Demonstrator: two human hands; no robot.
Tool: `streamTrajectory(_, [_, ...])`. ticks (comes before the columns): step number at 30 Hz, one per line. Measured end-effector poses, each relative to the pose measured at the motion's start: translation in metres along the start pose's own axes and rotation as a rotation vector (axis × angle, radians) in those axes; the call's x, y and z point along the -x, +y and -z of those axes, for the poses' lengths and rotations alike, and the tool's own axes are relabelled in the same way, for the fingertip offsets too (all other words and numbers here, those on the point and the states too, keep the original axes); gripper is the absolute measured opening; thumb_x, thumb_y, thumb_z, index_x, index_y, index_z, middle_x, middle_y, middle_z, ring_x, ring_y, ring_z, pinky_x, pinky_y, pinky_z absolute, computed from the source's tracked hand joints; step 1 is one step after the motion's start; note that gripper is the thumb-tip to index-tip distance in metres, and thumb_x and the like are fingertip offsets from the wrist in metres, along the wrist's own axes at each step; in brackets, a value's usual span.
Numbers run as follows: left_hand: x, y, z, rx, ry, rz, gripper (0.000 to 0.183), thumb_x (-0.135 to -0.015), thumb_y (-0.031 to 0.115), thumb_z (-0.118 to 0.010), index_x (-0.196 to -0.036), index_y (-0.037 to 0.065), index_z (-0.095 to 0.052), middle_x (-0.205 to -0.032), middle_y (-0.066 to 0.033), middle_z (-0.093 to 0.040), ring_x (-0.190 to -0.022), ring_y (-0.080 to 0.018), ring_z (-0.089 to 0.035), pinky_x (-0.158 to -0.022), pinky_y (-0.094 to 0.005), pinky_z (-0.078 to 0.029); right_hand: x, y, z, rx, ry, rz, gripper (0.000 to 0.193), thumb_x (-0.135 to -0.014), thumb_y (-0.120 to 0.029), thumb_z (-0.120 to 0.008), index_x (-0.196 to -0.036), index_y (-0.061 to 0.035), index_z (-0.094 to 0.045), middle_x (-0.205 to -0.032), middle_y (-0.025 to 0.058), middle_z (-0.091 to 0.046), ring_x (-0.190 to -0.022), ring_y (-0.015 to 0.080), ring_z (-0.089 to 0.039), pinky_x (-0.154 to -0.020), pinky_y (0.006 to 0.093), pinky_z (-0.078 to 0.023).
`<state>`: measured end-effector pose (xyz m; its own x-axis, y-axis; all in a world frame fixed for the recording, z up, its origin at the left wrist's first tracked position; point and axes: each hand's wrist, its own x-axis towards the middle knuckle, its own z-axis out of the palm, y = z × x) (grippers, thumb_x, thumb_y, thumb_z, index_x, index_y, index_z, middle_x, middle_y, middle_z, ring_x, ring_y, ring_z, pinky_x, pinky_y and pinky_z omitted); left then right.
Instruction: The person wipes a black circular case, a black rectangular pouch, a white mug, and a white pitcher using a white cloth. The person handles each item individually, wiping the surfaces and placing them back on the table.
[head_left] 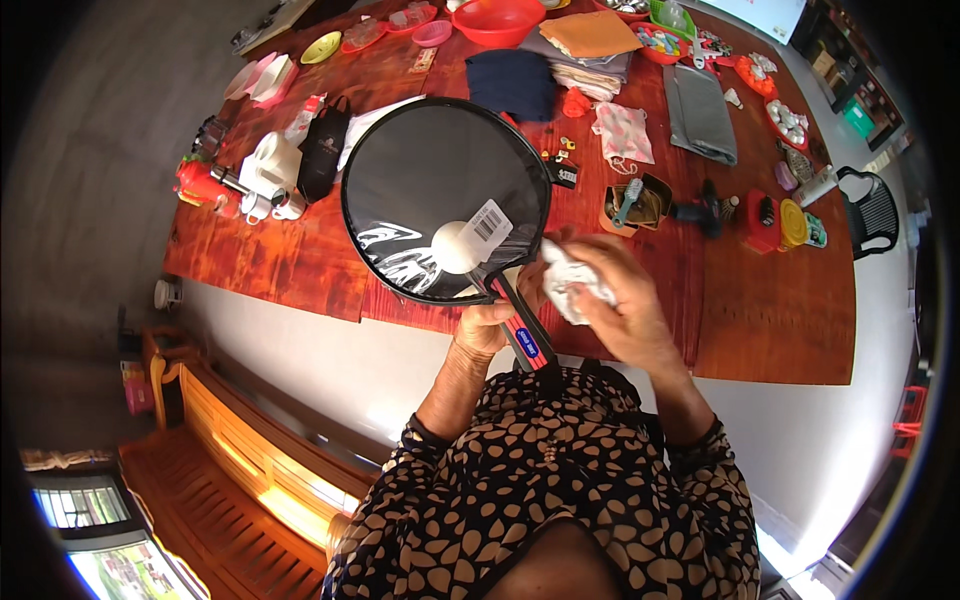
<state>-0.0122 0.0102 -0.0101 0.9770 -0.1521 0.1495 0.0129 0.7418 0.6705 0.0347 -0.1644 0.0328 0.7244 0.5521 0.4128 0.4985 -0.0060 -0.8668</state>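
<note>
Black and round, the paddle (pixel 445 195) was held over the near edge of the tabletop (pixel 770 300), its red-and-black handle (pixel 527 338) clasped beside the disc (pixel 430 150) by the left hand (pixel 484 328)! In the right hand (pixel 630 302), held apart from the left, a crumpled white wad (pixel 573 285) was pinched just beside that handle. On the disc's lower face a white ball (pixel 456 248) and a barcode label (pixel 487 229) were shown. Farther out, a power drill (pixel 703 212), a folded navy cloth (pixel 510 86) and a red basin (pixel 498 22) were spread.
</note>
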Motion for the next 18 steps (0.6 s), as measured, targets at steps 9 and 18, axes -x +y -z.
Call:
streamTrajectory(9, [-0.005,0.005,0.008,0.035,0.006,0.033,0.099,-0.059,0.028,-0.069,-0.144,0.001,-0.027,-0.152,-0.0208,-0.022,-0.143,-0.0298,-0.014,-0.115,-0.0451,-0.015,0.016,0.001,0.016,-0.009,-0.496,-0.031,0.039,-0.08,-0.002,-0.065,-0.117,0.003,-0.055,-0.104,0.0119,-0.056,-0.091,0.0255,-0.061,-0.078,0.0351,-0.05])
streamTrajectory(18, [-0.004,0.0,0.008,-0.011,0.03,0.128,0.087,-0.069,0.029,-0.067,-0.141,-0.004,-0.029,-0.143,-0.0241,-0.035,-0.125,-0.0359,-0.045,-0.104,-0.0448,-0.04,-0.001,-0.002,-0.001,0.005,-0.362,-0.017,0.029,-0.079,0.0,-0.063,-0.107,0.0031,-0.058,-0.106,0.0122,-0.054,-0.095,0.0263,-0.058,-0.08,0.0341,-0.048])
